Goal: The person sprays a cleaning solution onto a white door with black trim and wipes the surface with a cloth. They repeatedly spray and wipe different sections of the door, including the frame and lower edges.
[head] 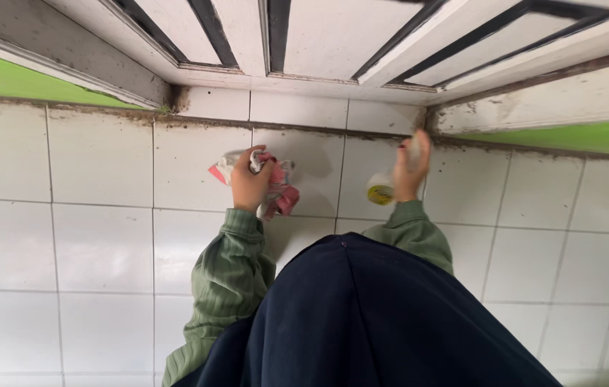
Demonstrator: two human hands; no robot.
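Observation:
My left hand [249,183] grips a crumpled pink and white cloth [279,188] and presses it against the white tiled floor [103,236]. My right hand [411,166] holds a small white bottle with a yellow label [380,190], tilted toward the floor tiles, just right of the cloth. Both arms wear green ribbed sleeves. A dark blue garment covers the lower middle of the view.
A white panelled door with dark trim [319,36] stands at the top, its bottom edge meeting the tiles. Green walls [3,79] flank it on both sides. Dirt lines the grout along the door threshold [297,125].

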